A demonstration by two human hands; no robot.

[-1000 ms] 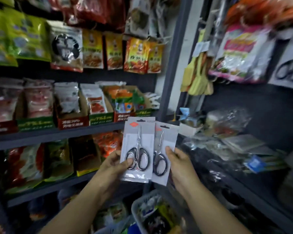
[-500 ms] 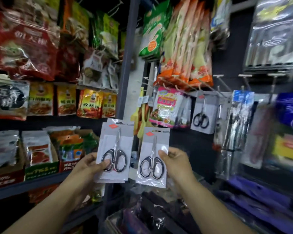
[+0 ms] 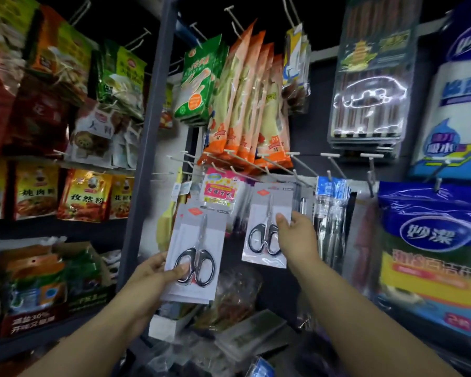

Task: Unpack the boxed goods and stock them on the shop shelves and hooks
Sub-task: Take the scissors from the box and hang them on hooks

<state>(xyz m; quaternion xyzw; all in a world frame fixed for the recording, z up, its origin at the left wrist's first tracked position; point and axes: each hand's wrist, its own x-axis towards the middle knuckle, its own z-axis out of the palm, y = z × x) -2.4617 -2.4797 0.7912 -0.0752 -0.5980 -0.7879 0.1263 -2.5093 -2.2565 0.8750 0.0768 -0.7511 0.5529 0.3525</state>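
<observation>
Holding one carded scissors pack in each of our hands, we face the hook wall. Our left hand [image 3: 158, 270] pinches the lower left edge of the left scissors pack [image 3: 195, 254], which looks like several cards stacked; its long axis stands upright, blades up, handles down. Our right hand [image 3: 297, 235] grips the right scissors pack [image 3: 267, 227] just below the row of hooks [image 3: 291, 170], also blades up. Crowded orange glove packets [image 3: 245, 104] hang above.

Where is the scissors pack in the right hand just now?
Head view, centre-right: the right hand holds the scissors pack up at the hook row, right of the pink sachet pack, below the orange glove packs.
</observation>
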